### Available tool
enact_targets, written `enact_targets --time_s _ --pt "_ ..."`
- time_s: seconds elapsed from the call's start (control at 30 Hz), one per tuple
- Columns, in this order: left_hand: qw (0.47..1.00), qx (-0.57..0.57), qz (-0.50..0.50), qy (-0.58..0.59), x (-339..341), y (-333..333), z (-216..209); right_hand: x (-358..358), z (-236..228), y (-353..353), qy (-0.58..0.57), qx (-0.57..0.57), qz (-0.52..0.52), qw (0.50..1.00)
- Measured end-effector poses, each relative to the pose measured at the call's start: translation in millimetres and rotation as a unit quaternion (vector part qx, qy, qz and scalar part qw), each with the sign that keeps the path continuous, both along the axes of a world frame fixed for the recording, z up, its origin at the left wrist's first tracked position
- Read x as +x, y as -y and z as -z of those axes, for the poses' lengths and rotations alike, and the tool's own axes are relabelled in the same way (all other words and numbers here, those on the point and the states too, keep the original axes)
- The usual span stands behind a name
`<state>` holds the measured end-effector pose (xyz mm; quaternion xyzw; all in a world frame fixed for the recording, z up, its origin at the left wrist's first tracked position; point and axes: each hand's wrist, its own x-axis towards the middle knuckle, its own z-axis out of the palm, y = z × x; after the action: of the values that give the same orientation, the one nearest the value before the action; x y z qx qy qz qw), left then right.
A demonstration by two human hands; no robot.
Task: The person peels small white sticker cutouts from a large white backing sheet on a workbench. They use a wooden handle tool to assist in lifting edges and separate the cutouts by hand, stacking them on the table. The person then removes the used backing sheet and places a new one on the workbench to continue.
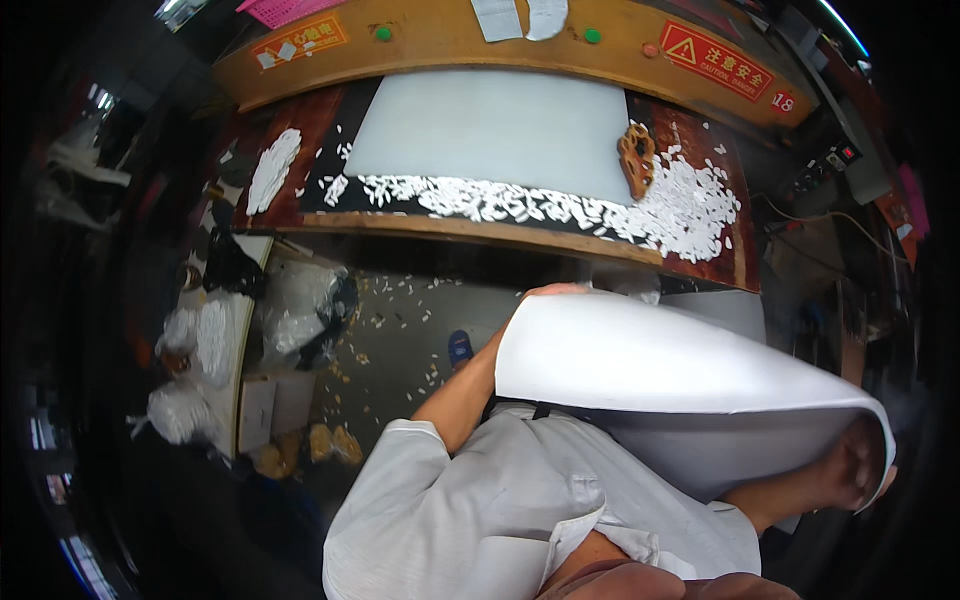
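A large white flexible sheet curves across the front of my body, its shaded underside showing grey at the lower right. My left hand is at its far left edge, with most of the fingers hidden by the sheet. My right hand is closed on the curled right end, partly in shadow and blurred. Beyond the sheet lies a pale flat board on the machine's bed. A brown pierced cutting die rests at the board's right edge.
Small white cut pieces lie heaped right of the board and along its front. Another white pile is at the left. A yellow machine beam with green buttons spans the back. Bags and a side table stand at left.
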<state>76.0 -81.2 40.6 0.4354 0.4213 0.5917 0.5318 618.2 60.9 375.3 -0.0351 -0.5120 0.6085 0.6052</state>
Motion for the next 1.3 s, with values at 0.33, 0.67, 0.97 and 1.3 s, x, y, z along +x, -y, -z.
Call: enact_targets --time_s 0.33,0.67,0.97,1.3 --pt "0.961 -0.088 -0.244 -0.094 -323 76 -80 -427 -6 -175 -0.092 -0.169 -0.280 0.940" --pt "0.870 -0.296 -0.394 0.018 -383 122 -4 -458 378 -123 0.693 -0.034 0.355 0.626" --pt "0.832 -0.399 -0.384 -0.027 -459 57 -88 -470 308 -184 0.422 -0.325 0.125 0.837" --pt "0.920 -0.284 -0.270 -0.010 -598 -172 -80 -584 320 -356 0.409 -0.319 0.059 0.853"
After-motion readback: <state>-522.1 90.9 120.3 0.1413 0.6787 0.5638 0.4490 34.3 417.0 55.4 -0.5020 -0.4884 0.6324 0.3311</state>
